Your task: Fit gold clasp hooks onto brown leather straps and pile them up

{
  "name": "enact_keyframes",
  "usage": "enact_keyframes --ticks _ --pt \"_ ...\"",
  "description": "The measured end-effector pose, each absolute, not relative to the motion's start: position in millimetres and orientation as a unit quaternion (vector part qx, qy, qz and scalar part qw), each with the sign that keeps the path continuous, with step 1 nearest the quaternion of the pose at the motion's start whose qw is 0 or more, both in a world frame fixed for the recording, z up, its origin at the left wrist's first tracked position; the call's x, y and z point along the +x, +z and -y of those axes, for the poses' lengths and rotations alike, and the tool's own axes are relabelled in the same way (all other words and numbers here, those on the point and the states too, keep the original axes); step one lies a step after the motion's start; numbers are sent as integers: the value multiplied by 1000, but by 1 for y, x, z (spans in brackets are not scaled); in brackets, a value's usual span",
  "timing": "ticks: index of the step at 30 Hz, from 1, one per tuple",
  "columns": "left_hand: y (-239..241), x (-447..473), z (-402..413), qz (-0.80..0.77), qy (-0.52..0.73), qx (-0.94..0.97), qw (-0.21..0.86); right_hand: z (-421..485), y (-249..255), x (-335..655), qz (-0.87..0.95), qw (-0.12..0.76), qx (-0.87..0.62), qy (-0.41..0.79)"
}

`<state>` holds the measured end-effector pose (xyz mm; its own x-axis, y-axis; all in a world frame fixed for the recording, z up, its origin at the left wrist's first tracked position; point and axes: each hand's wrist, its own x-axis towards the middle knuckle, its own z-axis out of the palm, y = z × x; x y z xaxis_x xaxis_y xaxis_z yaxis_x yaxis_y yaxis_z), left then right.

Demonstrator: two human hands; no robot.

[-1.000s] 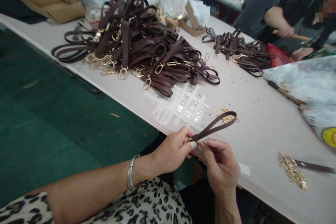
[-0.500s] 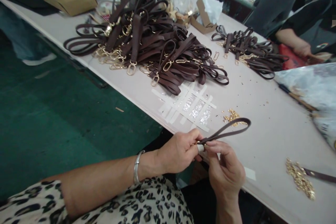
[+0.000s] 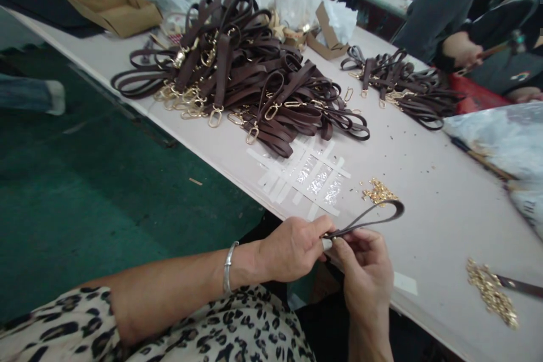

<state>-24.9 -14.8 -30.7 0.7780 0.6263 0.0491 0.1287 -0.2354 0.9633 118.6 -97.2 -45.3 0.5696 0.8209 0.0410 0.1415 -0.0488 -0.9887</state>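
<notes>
Pinching the looped strap at one end, the left hand meets the right hand, whose thumb and fingers have now closed onto that end, so both apparently steady it there, with gold pieces just beyond the strap and the strap pile farther off to its left.

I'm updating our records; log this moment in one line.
left hand: holds looped brown strap by joined end | right hand: at same end | on table: small gold hardware, strap pile
</notes>
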Motion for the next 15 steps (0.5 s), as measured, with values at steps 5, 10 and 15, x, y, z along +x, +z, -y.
enact_keyframes --ticks 5,10,15 --pt "-33 -22 29 -275 276 734 556 100 -45 110 320 626 -649 291" --pt "-33 -23 35 -270 304 750 521 100 -47 101 315 647 -639 274" --pt "-28 -20 32 -268 302 743 533 104 -50 106 382 616 -663 187"
